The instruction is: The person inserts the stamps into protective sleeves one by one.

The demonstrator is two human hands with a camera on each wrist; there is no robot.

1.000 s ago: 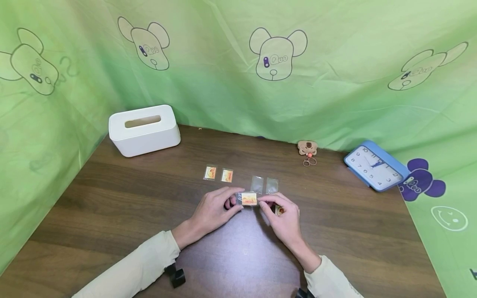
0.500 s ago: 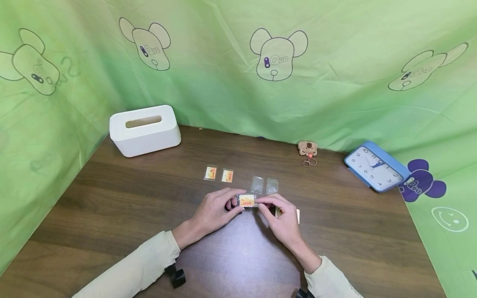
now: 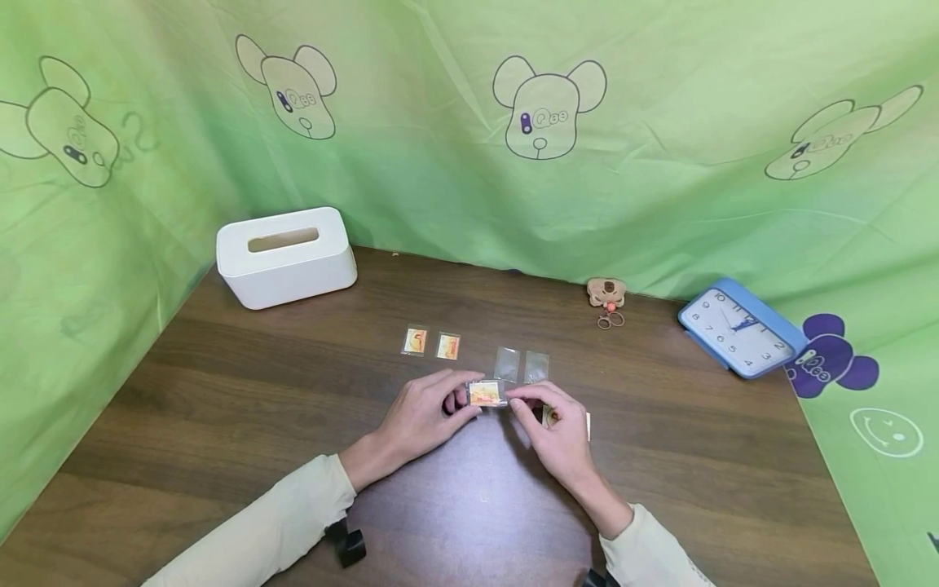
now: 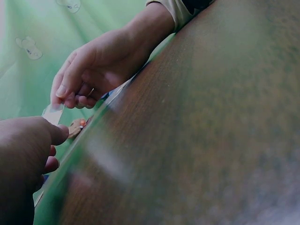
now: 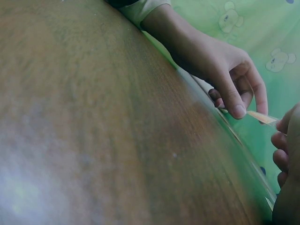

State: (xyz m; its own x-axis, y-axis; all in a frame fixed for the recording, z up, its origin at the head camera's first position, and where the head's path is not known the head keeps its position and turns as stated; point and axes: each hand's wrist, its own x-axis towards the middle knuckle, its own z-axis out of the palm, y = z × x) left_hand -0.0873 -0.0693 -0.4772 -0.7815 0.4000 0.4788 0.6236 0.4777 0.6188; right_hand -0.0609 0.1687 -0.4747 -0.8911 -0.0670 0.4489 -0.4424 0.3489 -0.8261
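Note:
Between both hands is a small clear plastic sleeve (image 3: 503, 386) with an orange-and-yellow picture card (image 3: 484, 395) inside. My left hand (image 3: 420, 413) holds the sleeve's left end between thumb and fingers. At its right end, my right hand (image 3: 555, 428) pinches the sleeve with thumb and index finger. Both wrist views show the sleeve edge-on or partly covered by fingers. Another picture card (image 3: 550, 417) lies under my right hand, mostly hidden. Beyond the hands lie two empty-looking clear sleeves (image 3: 507, 364). Left of them are two sleeved picture cards (image 3: 414, 340).
A white tissue box (image 3: 286, 259) stands at the back left of the brown table (image 3: 242, 424). Along the back edge lies a brown bear-shaped keychain (image 3: 606, 292). A blue clock (image 3: 741, 328) leans at the right. Green printed cloth (image 3: 425, 163) hangs behind.
The card has shifted left within the sleeve, and clear plastic now shows at its right end. My hands have hardly moved.

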